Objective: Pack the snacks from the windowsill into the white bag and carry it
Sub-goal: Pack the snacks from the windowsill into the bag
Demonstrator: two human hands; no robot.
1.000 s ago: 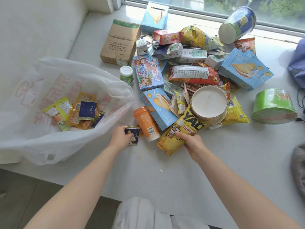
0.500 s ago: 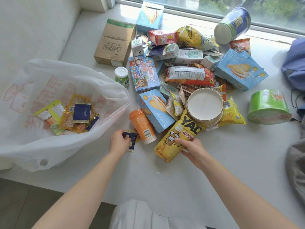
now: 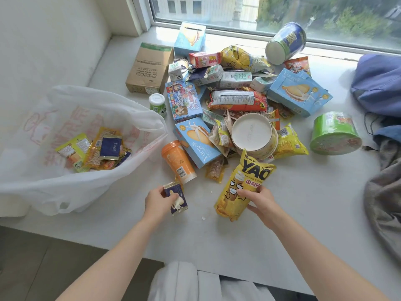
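Windowsill (image 3: pixel 303 213): white bag (image 3: pixel 65 187) gapes, translucent, red-printed, holding packets (image 3: pixel 97 148).

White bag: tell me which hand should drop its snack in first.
Left, probably. The left hand holds a small dark blue packet on the side nearest the white bag and its open mouth. The right hand grips the yellow YAO bag farther away.

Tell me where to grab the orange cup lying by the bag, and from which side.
Take the orange cup around its middle, coming down from above. It lies on its side, lid end toward the person, so the round wall faces up. Its left side is free toward the white bag; the blue box sits close on its right, so place the fingers carefully there.
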